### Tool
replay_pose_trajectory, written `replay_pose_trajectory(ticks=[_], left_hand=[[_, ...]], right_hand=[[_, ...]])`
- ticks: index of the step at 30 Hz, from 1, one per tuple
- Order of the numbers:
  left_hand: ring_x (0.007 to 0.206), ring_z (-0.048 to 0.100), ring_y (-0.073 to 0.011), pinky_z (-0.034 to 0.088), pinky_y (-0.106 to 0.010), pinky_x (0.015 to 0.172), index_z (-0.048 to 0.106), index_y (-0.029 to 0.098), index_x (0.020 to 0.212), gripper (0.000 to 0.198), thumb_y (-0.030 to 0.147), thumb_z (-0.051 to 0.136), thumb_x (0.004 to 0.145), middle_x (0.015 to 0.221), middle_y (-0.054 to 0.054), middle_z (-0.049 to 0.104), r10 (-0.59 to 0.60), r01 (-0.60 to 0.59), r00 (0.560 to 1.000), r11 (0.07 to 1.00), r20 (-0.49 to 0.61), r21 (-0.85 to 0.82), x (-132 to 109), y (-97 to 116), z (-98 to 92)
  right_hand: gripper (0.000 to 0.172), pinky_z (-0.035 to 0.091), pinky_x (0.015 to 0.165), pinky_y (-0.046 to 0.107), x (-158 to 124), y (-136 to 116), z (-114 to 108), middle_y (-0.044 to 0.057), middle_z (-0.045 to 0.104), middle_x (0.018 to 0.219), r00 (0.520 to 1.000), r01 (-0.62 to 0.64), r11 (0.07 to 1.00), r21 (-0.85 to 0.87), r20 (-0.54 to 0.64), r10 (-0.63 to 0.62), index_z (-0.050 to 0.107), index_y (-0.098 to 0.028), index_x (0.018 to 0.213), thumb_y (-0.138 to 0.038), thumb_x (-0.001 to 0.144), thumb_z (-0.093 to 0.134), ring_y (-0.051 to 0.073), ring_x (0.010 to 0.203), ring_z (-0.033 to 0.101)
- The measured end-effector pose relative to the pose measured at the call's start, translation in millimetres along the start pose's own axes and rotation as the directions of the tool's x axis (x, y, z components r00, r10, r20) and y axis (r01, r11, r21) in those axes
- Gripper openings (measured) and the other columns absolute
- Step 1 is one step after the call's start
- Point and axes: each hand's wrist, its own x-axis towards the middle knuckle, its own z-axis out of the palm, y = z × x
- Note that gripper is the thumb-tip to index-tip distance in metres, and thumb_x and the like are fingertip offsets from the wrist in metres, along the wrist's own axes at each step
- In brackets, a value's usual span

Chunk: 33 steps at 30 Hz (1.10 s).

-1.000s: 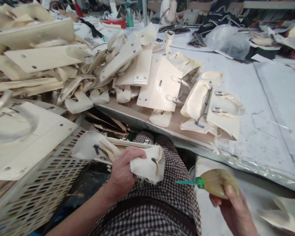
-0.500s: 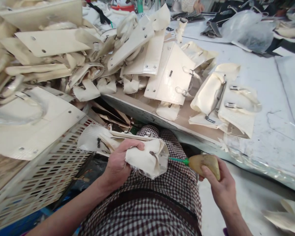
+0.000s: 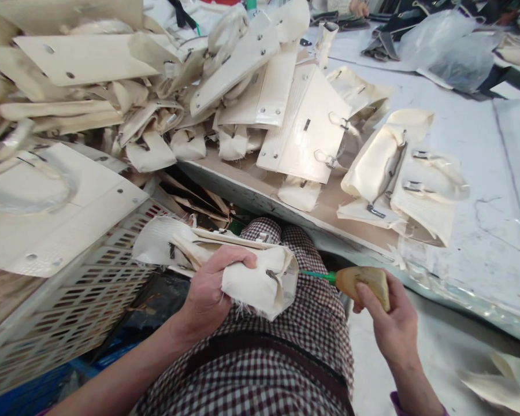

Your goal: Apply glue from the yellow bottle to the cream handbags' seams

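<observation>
My left hand (image 3: 210, 292) is wrapped round a cream-white handbag (image 3: 251, 289) above my lap, thumb on top of its folded cloth lining. The lining's lower edge is frayed, and a small dark slit shows in it. A yellowish glue bottle (image 3: 359, 283) with a thin green nozzle is gripped in my right hand (image 3: 394, 315). The nozzle points left at the bag's right end. Its tip is at the bag's edge, and I cannot tell whether it touches.
A heap of cream bag pieces (image 3: 86, 60) covers the table's left part. More handbags (image 3: 427, 196) stand at the table edge. On my left is a plastic crate (image 3: 91, 300) with a bag piece (image 3: 65, 214) on it. A person's hand (image 3: 359, 8) shows at the far side.
The view has shifted slightly. My left hand keeps its grip on the handbag, and my right hand keeps the glue bottle nearly level beside it, with little movement.
</observation>
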Motion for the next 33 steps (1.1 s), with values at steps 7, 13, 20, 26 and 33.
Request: replay_pose_trajectory(ticks=[7,13,20,26,33], left_hand=[[0.089,0.070,-0.0231,0.056,-0.031,0.080,0.078,0.021,0.092,0.011,0.015,0.071,0.086,0.093,-0.005,0.076,0.075,-0.075,0.997,0.995,0.007,0.064,-2.9,-4.3,-1.3],[0.091,0.070,-0.0238,0.057,-0.031,0.082,0.078,0.022,0.094,0.008,0.020,0.072,0.089,0.094,-0.005,0.076,0.056,-0.056,0.998,0.998,0.001,0.031,-10.9,-7.0,-1.9],[0.092,0.071,-0.0225,0.057,-0.030,0.082,0.076,0.023,0.097,0.006,0.026,0.071,0.096,0.095,-0.005,0.077,0.220,-0.226,0.973,0.970,0.073,0.087,-18.7,-4.2,-3.0],[0.090,0.071,-0.0221,0.058,-0.029,0.081,0.076,0.023,0.099,0.011,0.031,0.068,0.099,0.092,-0.005,0.077,0.214,-0.216,0.976,0.973,0.034,0.083,-24.6,-2.5,-2.6],[0.085,0.072,-0.0238,0.059,-0.031,0.075,0.078,0.022,0.093,0.020,0.037,0.067,0.100,0.088,-0.007,0.077,0.183,-0.184,0.983,0.980,0.014,0.080,-25.3,0.4,-1.8]], right_hand=[[0.068,0.059,0.070,0.040,4.0,-4.6,10.9,0.009,0.072,0.098,1.000,-0.016,1.000,0.020,0.028,0.015,0.064,-0.018,0.119,-0.063,0.072,0.085,0.024,0.071,0.065],[0.069,0.057,0.058,0.036,4.1,-4.9,7.0,0.008,0.072,0.096,0.991,-0.094,0.995,0.029,0.096,0.091,0.065,-0.018,0.118,-0.063,0.070,0.087,0.024,0.069,0.064],[0.061,0.054,0.050,0.034,-8.3,-9.7,1.8,0.002,0.072,0.082,0.973,-0.160,0.985,0.068,0.177,0.146,0.068,-0.019,0.118,-0.059,0.076,0.086,0.017,0.049,0.055],[0.068,0.061,0.059,0.038,-5.7,5.6,-1.2,0.008,0.073,0.093,0.995,-0.084,0.996,0.027,0.058,0.083,0.065,-0.017,0.120,-0.061,0.073,0.087,0.022,0.060,0.064],[0.063,0.061,0.055,0.035,-14.2,8.7,-4.9,0.009,0.071,0.104,0.995,-0.054,0.998,0.011,0.088,0.053,0.065,-0.021,0.122,-0.056,0.075,0.087,0.023,0.068,0.066]])
